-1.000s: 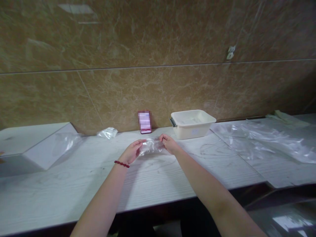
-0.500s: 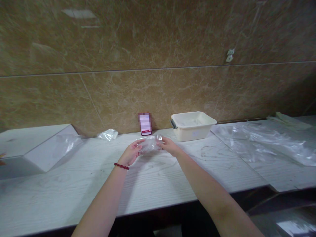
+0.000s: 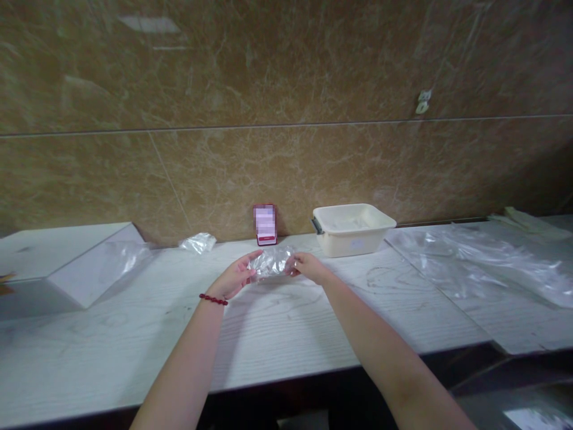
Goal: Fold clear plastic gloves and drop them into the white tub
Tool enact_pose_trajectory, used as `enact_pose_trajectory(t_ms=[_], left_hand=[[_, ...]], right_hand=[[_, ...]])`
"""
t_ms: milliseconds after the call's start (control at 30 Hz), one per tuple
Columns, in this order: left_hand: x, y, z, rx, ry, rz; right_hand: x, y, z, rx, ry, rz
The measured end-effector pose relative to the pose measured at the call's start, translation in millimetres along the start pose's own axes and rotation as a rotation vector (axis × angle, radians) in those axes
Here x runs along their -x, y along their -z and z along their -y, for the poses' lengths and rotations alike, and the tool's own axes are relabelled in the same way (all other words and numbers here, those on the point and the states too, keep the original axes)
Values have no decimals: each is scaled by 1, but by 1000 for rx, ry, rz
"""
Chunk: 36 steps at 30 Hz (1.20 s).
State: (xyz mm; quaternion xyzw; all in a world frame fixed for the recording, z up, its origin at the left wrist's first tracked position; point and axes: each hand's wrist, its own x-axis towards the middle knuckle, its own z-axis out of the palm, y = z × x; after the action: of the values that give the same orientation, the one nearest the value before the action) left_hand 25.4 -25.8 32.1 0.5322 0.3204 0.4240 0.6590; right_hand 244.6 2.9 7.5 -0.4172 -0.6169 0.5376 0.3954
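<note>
From front edge of worktop (image 3: 286, 340), reaching in with both arms; red bracelet (image 3: 213, 299) on left wrist. Gripping clear plastic packet (image 3: 272, 263) with both hands: left hand (image 3: 235, 278) closed on left end, thumb on near side; right hand (image 3: 310, 266) pinching right end. Lying crosswise between them, nearer back edge than front. Can't tell if touching worktop or just above.

Looks light, thin, crinkly. Probably soft, no stiffness to push against, likely to fold or sag if held at one end only. Likely slick, so prone to slide out of a loose pinch. Could tear if yanked. Can't make out contents, if any. Best taken by both ends or by a gathered fold, several layers deep, thumb over fingers.

Farther, along back edge: crumpled plastic (image 3: 198, 242) to left, upright phone (image 3: 265, 226) behind packet, cream bin (image 3: 333, 243) to right.
</note>
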Motion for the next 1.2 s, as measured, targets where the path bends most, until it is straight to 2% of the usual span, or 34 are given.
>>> enact_pose_trajectory(t_ms=[100, 200, 333, 467, 567, 733, 800, 900, 1033, 1200], left_hand=[[2, 1, -2, -4, 10, 16], [2, -2, -2, -10, 38, 18], [-1, -11, 3, -56, 58, -34], [-8, -16, 12, -92, 46, -103], [-12, -17, 19, -113, 11, -143], [-21, -25, 31, -209, -162, -400], [-23, -29, 34, -286, -227, -505], [-23, -32, 34, -476, -314, -637], [-17, -34, 29, -641, -324, -632], [-13, -39, 23, -649, -353, -637]], right_hand=[[0, 0, 1, -85, -18, 26], [0, 1, 1, -282, -130, 21], [-1, -2, 2, -408, -231, -75], [-3, -11, -2, -280, -197, -286], [-6, -15, -9, -137, -105, -375], [-8, -19, -15, 221, 127, -535], [-7, -23, -15, 273, 169, -553], [-3, -30, -10, 240, 155, -525], [1, -31, -3, 243, 160, -505], [5, -28, 3, 265, 157, -520]])
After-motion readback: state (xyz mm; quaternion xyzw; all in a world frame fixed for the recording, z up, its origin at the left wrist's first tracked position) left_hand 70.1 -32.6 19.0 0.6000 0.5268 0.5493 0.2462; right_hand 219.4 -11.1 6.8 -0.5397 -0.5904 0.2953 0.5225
